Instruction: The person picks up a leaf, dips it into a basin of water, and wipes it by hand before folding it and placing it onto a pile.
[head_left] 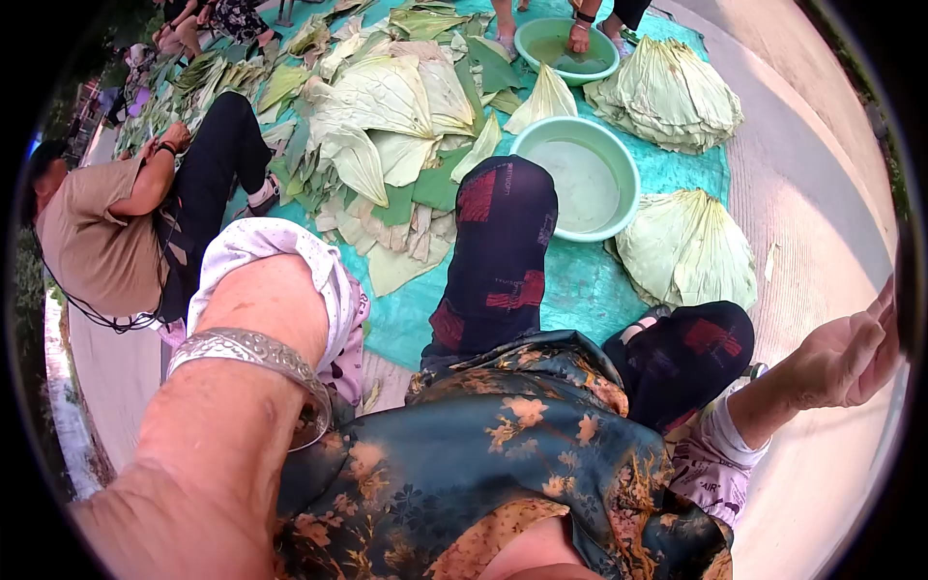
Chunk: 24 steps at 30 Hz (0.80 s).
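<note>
So the left hand (145, 527) is looming super close at the bottom left, fingers running out of view, so I can't tell if it's open or gripping. The right hand (851, 358) is hanging out at the far right, palm showing, but its fingertips are getting lost at the dark rim, so no telling if they're closing on anything. Nearest to it, a fanned leaf stack (686, 248) is sitting at the teal mat's (590, 309) right edge, just beside a green basin (580, 184) that's holding what looks like cloudy water. A big loose leaf pile (387, 106) is covering the middle.
</note>
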Motion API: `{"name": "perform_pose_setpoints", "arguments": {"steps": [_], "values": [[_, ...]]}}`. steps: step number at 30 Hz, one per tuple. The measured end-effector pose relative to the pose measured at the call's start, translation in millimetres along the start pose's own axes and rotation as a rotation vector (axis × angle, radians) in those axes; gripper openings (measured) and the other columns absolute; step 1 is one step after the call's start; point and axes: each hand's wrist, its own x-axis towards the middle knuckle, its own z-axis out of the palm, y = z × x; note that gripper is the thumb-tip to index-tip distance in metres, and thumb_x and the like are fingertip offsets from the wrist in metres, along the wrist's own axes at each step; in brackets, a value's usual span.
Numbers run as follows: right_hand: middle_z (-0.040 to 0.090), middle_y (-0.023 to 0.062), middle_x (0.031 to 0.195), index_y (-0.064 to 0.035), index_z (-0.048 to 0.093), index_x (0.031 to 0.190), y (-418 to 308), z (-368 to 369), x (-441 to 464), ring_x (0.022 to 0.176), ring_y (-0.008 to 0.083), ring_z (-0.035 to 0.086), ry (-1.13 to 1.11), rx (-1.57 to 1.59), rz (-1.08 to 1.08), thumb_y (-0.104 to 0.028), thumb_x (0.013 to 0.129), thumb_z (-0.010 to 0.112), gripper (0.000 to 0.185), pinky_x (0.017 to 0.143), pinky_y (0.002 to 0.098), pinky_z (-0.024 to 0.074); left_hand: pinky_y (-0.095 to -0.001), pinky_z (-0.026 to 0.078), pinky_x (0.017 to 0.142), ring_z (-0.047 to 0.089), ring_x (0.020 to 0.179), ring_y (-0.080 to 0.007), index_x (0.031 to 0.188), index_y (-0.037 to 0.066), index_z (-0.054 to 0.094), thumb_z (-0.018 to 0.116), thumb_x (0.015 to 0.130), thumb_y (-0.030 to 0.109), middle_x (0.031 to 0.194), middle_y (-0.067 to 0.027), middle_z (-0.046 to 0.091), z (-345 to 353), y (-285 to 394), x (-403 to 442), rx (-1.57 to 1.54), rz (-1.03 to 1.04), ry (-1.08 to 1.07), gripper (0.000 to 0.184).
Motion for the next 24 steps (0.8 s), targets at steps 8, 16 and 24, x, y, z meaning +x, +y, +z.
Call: {"name": "perform_pose_setpoints", "arguments": {"steps": [8,16,24], "values": [[0.054,0.0178,0.117,0.0034,0.052,0.113,29.4,37.6,-29.3,0.116,0.0274,0.046,-0.276,-0.124,0.385,-0.006,0.087,0.047,0.028,0.101,0.0394,0.0302,-0.0317,0.045,0.083,0.058,0.086,-0.0216,0.107,-0.003,0.054,0.045,0.092,0.019,0.096,-0.0136,0.06,-39.9,-83.9,-90.2,0.525,-0.323,0.339,0.028],[0.055,0.0109,0.116,-0.0021,0.055,0.112,65.5,28.6,-73.8,0.115,0.0209,0.046,-0.54,-0.186,0.747,-0.011,0.085,0.052,0.029,0.102,0.0366,0.0276,-0.0236,0.042,0.054,0.055,0.062,-0.0115,0.097,0.004,0.06,0.055,0.08,0.012,0.08,-0.0052,0.062,-147.0,-114.7,-408.3,0.724,-1.824,0.867,0.019],[0.057,0.0088,0.111,-0.0008,0.055,0.11,68.7,36.7,-89.7,0.109,0.0192,0.049,-0.609,-0.247,0.899,-0.006,0.083,0.052,0.027,0.098,0.0341,0.0324,-0.0311,0.042,0.058,0.058,0.069,-0.0163,0.1,0.005,0.057,0.056,0.078,0.013,0.08,-0.0058,0.062,-118.8,-170.3,-479.2,0.395,-2.019,1.033,0.023]]}}
